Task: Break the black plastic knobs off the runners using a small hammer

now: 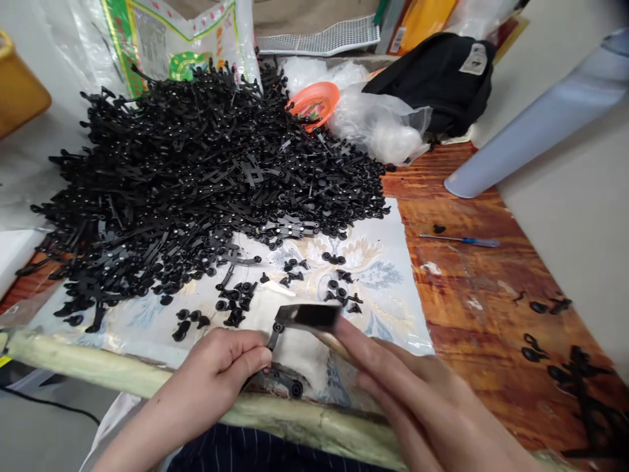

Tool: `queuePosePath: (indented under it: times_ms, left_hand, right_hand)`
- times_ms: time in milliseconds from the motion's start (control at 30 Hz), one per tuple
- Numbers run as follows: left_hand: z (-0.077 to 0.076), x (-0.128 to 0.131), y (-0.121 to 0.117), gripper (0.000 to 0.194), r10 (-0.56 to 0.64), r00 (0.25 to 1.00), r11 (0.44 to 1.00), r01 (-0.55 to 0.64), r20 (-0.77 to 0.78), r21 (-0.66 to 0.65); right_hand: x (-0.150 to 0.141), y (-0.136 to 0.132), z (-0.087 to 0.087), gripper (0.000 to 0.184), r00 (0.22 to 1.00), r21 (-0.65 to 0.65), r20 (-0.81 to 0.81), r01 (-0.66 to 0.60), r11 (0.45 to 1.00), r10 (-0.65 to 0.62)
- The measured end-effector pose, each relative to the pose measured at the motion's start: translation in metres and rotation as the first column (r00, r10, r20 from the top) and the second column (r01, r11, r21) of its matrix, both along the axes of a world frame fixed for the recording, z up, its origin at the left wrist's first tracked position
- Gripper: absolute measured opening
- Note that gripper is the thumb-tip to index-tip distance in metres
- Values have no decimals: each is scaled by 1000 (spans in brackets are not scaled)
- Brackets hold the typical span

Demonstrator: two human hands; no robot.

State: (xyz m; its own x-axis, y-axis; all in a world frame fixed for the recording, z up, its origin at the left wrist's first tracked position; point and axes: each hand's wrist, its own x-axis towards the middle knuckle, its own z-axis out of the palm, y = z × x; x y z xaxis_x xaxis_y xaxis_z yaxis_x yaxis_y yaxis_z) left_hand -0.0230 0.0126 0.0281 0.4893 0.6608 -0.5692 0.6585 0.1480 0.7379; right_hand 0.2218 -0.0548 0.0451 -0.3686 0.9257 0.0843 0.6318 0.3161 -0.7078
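My left hand [230, 367] pinches a black jointed plastic linkage [276, 334] near the front edge of the table. One round end of it rests on a pale pad [299, 354], and another round end shows below my fingers. In my right hand [393, 380] is a hammer [309, 316], its dark head just above and beside the linkage's upper end. Whether the head touches the piece I cannot tell. Small black knob-like parts [238, 301] lie in loose groups on the patterned cloth [388, 262] beyond my hands.
A large heap of black linkages [196, 170] covers the left and back. Behind it are a printed plastic sack [191, 39], an orange dish [314, 101], clear bags [388, 131] and a black bag [437, 78]. At right lie a screwdriver [476, 242] and a grey pipe [531, 124].
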Motion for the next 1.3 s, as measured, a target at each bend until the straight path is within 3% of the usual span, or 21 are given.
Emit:
queuePosePath:
  times_ms: [100,233,400,567,700,833,1000,1100,1300]
  left_hand:
    - [0,-1,1,37,-16,999,1000,17,-30,20]
    - [-1,-1,1,36,-28,998,999,29,-53,22]
    - [-3,-2,2,37,-36,997,999,39,-72,33]
    - [-4,-3,2,36,-24,998,1000,24,-52,-5]
    - [-3,-3,1,36,-20,999,1000,20,-47,7]
    - [-2,-4,0,37,-20,998,1000,21,-62,11]
    - [-3,-3,1,36,-18,998,1000,20,-66,24]
    - [-4,-3,3,36,-9,999,1000,9,-48,-3]
    - [-5,-3,4,36,41,998,997,-38,37,-69]
  right_hand:
    - [1,-1,-1,65,998,44,70,-12,999,9]
    - [4,-1,-7,66,981,-6,181,-73,997,72]
    - [7,-4,-4,66,992,79,98,68,995,-76]
    - [-4,0,-5,69,993,-97,101,-52,994,61]
    - [-8,1,-5,65,999,-58,33,33,998,-31]
    - [-10,1,-6,62,994,-93,112,-8,996,18]
    - [-11,-1,-5,65,996,-52,86,8,999,-4]
    - [-10,0,-9,68,988,-53,145,-47,997,54]
    - [-18,0,-11,68,991,-90,127,-31,995,43]
